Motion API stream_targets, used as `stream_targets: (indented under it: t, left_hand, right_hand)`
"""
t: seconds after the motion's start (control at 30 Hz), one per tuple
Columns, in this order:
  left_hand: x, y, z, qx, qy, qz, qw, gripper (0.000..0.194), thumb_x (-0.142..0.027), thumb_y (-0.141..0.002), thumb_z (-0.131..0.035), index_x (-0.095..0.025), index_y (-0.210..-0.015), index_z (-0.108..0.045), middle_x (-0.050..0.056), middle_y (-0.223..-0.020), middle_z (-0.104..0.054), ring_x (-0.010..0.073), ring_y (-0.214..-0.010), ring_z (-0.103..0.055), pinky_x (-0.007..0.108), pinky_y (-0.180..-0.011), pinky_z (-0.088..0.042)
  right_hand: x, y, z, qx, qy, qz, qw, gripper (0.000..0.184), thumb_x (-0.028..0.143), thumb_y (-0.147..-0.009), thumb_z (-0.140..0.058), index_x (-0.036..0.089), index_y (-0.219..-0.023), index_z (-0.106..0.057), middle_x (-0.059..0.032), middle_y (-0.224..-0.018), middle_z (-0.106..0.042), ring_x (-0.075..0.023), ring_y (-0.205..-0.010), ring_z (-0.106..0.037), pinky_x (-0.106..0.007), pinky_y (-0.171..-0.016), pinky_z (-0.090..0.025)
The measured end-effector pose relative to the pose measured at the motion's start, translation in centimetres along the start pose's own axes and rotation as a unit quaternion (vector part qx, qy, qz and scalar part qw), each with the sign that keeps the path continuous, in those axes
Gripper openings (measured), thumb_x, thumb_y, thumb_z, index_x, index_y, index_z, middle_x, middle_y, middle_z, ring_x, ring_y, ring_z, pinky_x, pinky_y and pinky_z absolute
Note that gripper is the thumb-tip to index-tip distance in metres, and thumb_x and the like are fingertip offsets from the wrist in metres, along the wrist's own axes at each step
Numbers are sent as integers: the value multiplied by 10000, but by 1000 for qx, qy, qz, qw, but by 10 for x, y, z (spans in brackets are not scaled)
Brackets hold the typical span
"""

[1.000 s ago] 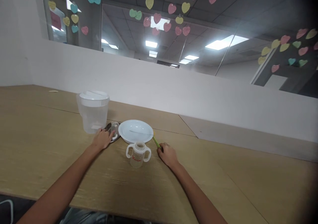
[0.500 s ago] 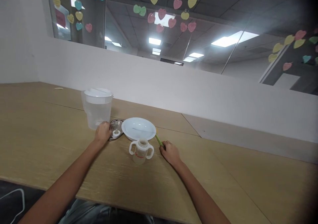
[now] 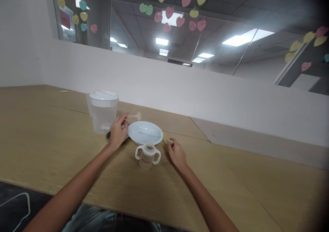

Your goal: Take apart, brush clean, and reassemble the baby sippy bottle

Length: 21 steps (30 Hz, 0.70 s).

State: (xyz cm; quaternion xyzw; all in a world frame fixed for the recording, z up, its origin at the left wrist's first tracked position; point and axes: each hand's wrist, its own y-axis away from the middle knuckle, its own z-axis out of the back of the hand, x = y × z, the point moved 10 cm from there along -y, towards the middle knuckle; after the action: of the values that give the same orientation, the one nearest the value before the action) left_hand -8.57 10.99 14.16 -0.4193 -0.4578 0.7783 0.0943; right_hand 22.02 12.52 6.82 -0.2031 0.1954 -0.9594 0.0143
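My left hand [image 3: 118, 131] is raised a little above a small metal tray [image 3: 109, 136] and pinches a thin pale straw piece with a round end [image 3: 134, 115], which sticks out to the right above the white bowl [image 3: 145, 132]. My right hand [image 3: 176, 152] rests on the wooden table [image 3: 77, 163] with fingers loosely apart, its fingertips beside a green stick [image 3: 164, 142] at the bowl's right edge. Between both hands stands a clear two-handled baby cup [image 3: 147, 155] without a lid.
A clear plastic pitcher with a white lid [image 3: 103, 110] stands just left of my left hand. A white partition wall [image 3: 195, 94] runs along the table's far edge. A white cable [image 3: 17, 204] lies on the floor at the lower left.
My left hand has lifted the straw piece off the metal tray and now holds it up. My right hand has loosened and its fingers have spread beside the green stick.
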Motion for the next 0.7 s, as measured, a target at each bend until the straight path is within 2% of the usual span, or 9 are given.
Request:
stream_targets:
  t: [0.07,0.13,0.2,0.3,0.47,0.7]
  left_hand:
    - [-6,3,-13,17,33,3,999,372,-192,-831,-420,-166,-1160,-591,64,-946,-602,146,-801,-577,269,-747,-479]
    - [-7,6,-24,25,67,16,997,354,-196,-831,-421,-156,-1120,-622,66,-927,-591,142,-789,-577,265,-726,-484]
    - [-8,10,-34,36,94,33,994,340,-204,-833,-423,-141,-1083,-644,70,-905,-591,143,-770,-576,268,-704,-487]
    - [-8,15,-43,54,111,43,991,327,-226,-842,-426,-138,-1057,-657,81,-932,-591,155,-802,-580,277,-708,-494]
    - [-6,18,-48,54,103,32,993,318,-231,-853,-422,-149,-1052,-657,107,-1060,-536,173,-929,-568,285,-752,-508]
    - [1,19,-65,77,98,34,992,311,-209,-831,-449,-151,-1062,-649,108,-1087,-529,174,-924,-573,297,-767,-516]
  right_hand:
    - [10,-7,2,4,-26,-1,1000,391,433,-917,-295,176,-1068,-547,-23,-744,-624,-163,-715,-569,-234,-609,-337]
    - [14,-17,2,7,-25,-30,999,415,464,-911,-292,171,-932,-586,-30,-716,-618,-163,-675,-550,-234,-575,-317]
    - [17,-26,-4,30,-20,-58,998,461,487,-903,-294,166,-805,-611,-49,-715,-622,-163,-665,-538,-233,-561,-302]
    - [22,-36,-14,54,-22,-67,996,431,455,-869,-389,164,-648,-616,-45,-639,-606,-152,-617,-520,-230,-543,-283]
    - [23,-37,-14,29,-44,-60,997,363,315,-838,-397,164,-588,-612,-26,-576,-564,-135,-570,-484,-228,-522,-256]
    - [35,-28,12,-38,-107,-36,993,354,271,-809,-350,171,-514,-520,7,-506,-479,-123,-544,-459,-211,-493,-284]
